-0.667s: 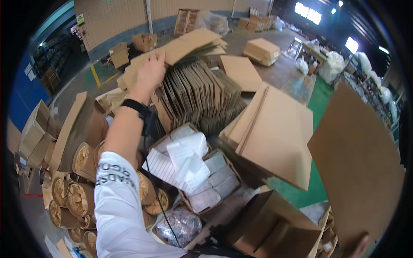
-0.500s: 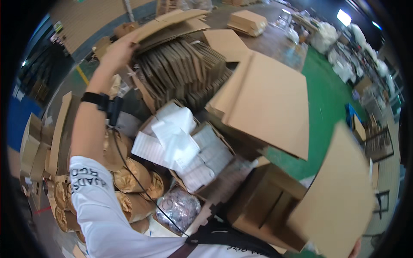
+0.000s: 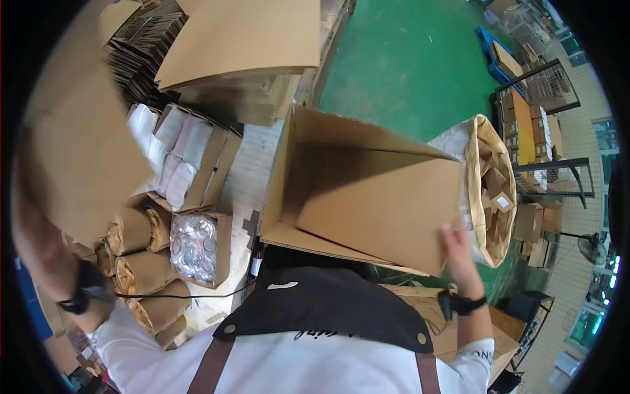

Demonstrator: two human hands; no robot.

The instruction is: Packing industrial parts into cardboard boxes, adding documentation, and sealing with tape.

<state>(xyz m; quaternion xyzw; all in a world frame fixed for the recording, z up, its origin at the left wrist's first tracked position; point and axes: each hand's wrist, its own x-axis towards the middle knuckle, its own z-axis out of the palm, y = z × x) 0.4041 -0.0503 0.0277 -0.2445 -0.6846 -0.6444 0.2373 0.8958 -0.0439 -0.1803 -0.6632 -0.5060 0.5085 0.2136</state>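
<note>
An open cardboard box (image 3: 277, 197) stands in front of me, with a flat cardboard sheet (image 3: 387, 203) slanting into its opening. At the sheet's right edge, my right hand (image 3: 458, 248) grips it, fingers over the edge. On the far left my left hand (image 3: 41, 220) holds up a second cardboard sheet (image 3: 85, 131); both are smeared by motion, and the sheet hides most of the fingers. Below that raised sheet lie brown paper-wrapped rolls (image 3: 141, 269). Beside them sits a small carton with a clear plastic bag of round items (image 3: 195, 246).
Stacked cardboard sheets (image 3: 243, 39) lie beyond the box, next to upright folded cardboard (image 3: 144, 52). A carton of white-wrapped packs (image 3: 177, 144) stands left. To the right are a large paper sack of small boxes (image 3: 495, 190) and wire-sided carts (image 3: 548, 85).
My view has swung right and down. My left hand has come away from the stack with a sheet. My right hand has brought its sheet into the box opening.
</note>
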